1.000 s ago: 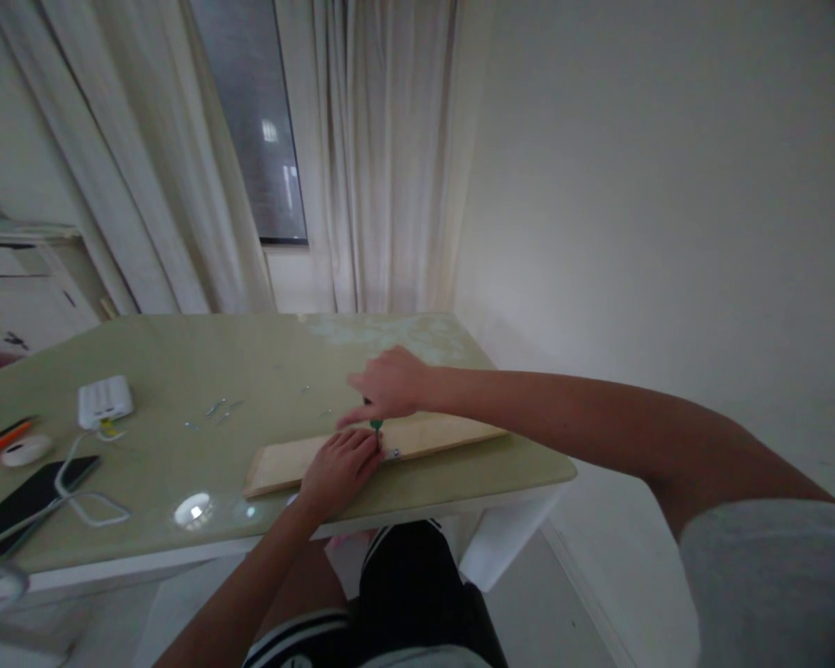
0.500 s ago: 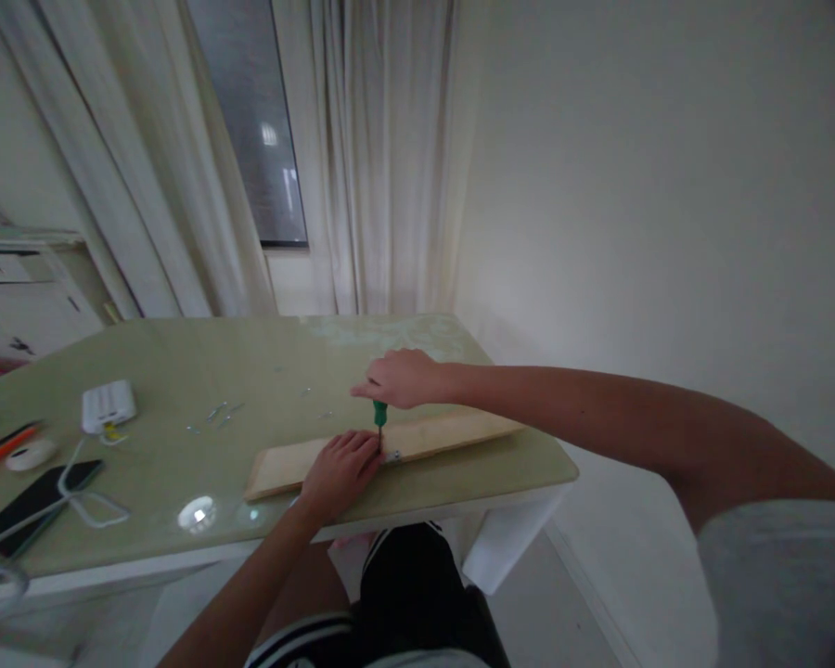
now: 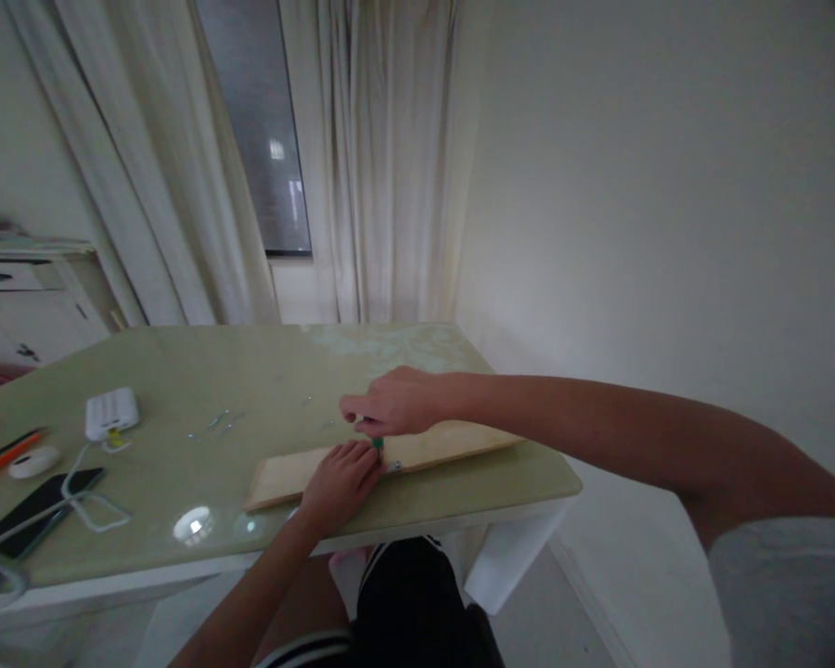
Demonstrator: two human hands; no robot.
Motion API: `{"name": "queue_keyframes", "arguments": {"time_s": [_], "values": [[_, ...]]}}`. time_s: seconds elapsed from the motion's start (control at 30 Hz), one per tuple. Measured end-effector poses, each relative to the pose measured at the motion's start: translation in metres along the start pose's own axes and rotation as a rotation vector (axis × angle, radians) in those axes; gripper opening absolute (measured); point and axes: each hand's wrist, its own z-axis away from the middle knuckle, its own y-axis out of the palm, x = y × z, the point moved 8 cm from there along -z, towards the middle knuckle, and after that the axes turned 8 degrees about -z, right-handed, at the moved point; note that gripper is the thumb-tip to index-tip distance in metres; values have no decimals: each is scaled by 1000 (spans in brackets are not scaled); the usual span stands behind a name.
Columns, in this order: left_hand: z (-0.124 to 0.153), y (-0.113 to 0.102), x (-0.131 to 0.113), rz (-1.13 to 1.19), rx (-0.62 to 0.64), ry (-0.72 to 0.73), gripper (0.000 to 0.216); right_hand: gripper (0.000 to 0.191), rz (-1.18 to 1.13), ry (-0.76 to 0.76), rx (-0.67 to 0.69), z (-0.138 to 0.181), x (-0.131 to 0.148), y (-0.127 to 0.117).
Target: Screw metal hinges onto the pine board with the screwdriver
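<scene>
A long pale wooden board lies along the near side of the table. My right hand is closed around a screwdriver with a green handle, held upright over the board's middle. Most of the handle is hidden inside that hand. My left hand rests across the board with its fingers bent and close together, fingertips right beside the screwdriver's lower end. A small metal bracket sits on the board just right of those fingertips. The screwdriver's tip is hard to make out.
Several small metal screws lie beyond the board on the green tabletop. To the left are a white charger with a cable, a dark phone, a round white object and an orange-and-black tool. A wall borders the right side.
My right hand has come down with the screwdriver, so less of the green handle and shaft shows above my left fingers. My left hand stays on the board. The view has tilted slightly.
</scene>
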Motion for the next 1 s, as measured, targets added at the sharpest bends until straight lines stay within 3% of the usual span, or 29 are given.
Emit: {"name": "queue_keyframes", "arguments": {"time_s": [0.07, 0.2, 0.37, 0.53, 0.6, 0.7, 0.73, 0.9, 0.93, 1.0], "values": [[0, -1, -1, 5, -8, 4, 20, 40, 35, 32, -6, 4, -4, -2], [-1, -3, -2, 18, -27, 11, 17, 51, 66, 234, -16, 9, -20, -5], [0, -1, 0, -4, -16, 8, 13, 28, -55, -54, 16, 3, 1, -2], [1, 1, 0, 27, -43, 13, 14, 55, -50, 303, -20, -2, -32, 3], [1, 1, 0, 37, -52, 11, 14, 49, 6, 207, -40, -6, -22, 2], [1, 2, 1, 40, -55, 2, 13, 30, 29, -100, -29, -8, 9, 0], [1, 2, 1, 40, -55, 0, 13, 30, 7, -114, -21, -8, 11, -1], [0, 0, -1, 29, -55, 12, 17, 58, -74, 381, -17, -4, -32, 0], [0, 0, -1, 27, -53, 11, 17, 56, -66, 378, -22, -4, -34, 1], [0, 0, -1, 26, -46, 7, 16, 42, -53, 175, -28, -7, -22, 1]]}}
